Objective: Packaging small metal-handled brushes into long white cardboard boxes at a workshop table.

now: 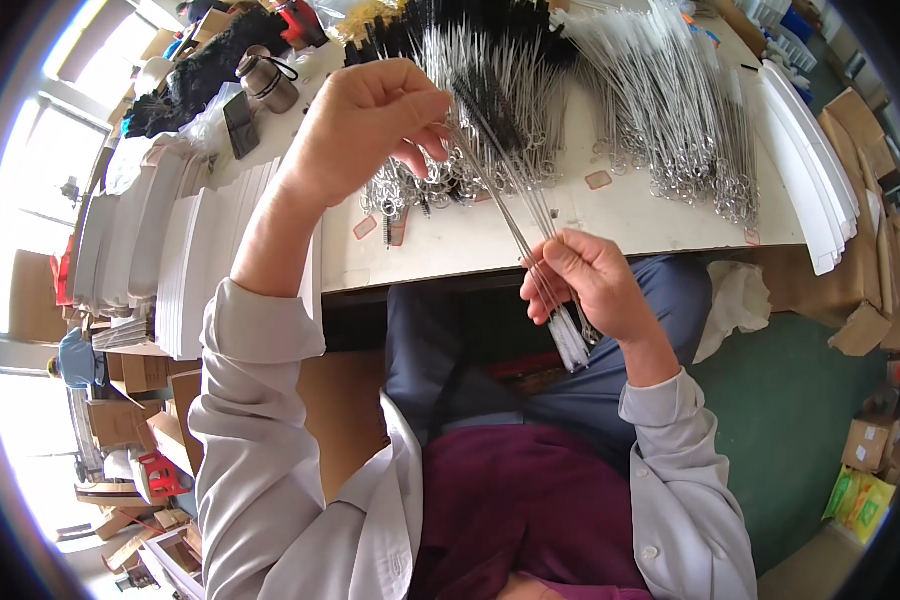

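My right hand (595,285) is closed round a small bundle of thin wire brushes (543,275), with thumb and fingers pressed on the metal stems. White bristle ends (570,345) hang below that hand over my lap, and the stems slant up and left toward the table. My left hand (375,125) is raised over the table's near part, its thumb and index finger pinched at the top of a stem, the other fingers loosely curled. Behind the stems lie black bristles (490,110); whether they belong to the held bundle I cannot tell.
A heap of wire brushes with ring ends (540,70) covers the table's middle, and another white-bristled pile (680,110) lies right. White folded card stacks (205,260) stand left; more white card (805,170) lies right. A metal flask (267,80) and cardboard boxes (855,150) stand around.
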Action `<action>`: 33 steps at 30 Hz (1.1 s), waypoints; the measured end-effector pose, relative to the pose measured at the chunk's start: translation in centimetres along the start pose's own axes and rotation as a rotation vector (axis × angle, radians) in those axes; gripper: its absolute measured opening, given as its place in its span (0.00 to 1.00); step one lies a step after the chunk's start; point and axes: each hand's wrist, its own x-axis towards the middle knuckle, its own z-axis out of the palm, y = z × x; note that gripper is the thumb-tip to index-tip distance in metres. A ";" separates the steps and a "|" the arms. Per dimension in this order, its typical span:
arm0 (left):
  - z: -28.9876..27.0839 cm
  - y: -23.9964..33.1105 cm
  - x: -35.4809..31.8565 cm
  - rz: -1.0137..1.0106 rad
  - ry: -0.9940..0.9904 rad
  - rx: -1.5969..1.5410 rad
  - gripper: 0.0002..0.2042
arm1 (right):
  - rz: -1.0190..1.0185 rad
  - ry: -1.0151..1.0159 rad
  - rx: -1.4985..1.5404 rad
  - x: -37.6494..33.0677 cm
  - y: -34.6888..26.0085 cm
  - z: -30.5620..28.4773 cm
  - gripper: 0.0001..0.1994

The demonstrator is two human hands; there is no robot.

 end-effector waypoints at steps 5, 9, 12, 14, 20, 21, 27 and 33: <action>0.3 -2.2 -0.6 0.057 0.052 0.219 0.09 | 0.046 0.003 -0.005 -0.6 1.5 0.4 0.17; 1.3 -4.3 -1.1 0.202 0.208 0.315 0.08 | 0.077 0.013 0.009 -0.7 2.5 0.5 0.17; 1.4 -5.5 -1.6 0.280 0.248 0.447 0.07 | 0.102 0.025 -0.002 -0.5 2.6 1.1 0.17; 1.0 -5.5 -1.6 0.243 0.238 0.438 0.06 | 0.103 0.031 -0.004 -0.4 2.7 1.2 0.17; 0.6 -6.4 -1.8 0.119 0.264 0.312 0.06 | 0.095 0.075 -0.092 -0.4 3.2 1.8 0.18; 0.6 -6.6 -1.9 0.098 0.282 0.284 0.06 | 0.092 0.081 -0.095 -0.3 3.3 1.9 0.18; 0.8 -7.6 -2.2 0.073 0.302 0.255 0.06 | 0.064 0.101 -0.163 -0.6 3.5 1.9 0.18; 1.9 -8.9 -2.8 0.299 0.441 0.451 0.06 | 0.058 0.129 -0.277 -0.3 4.8 1.5 0.19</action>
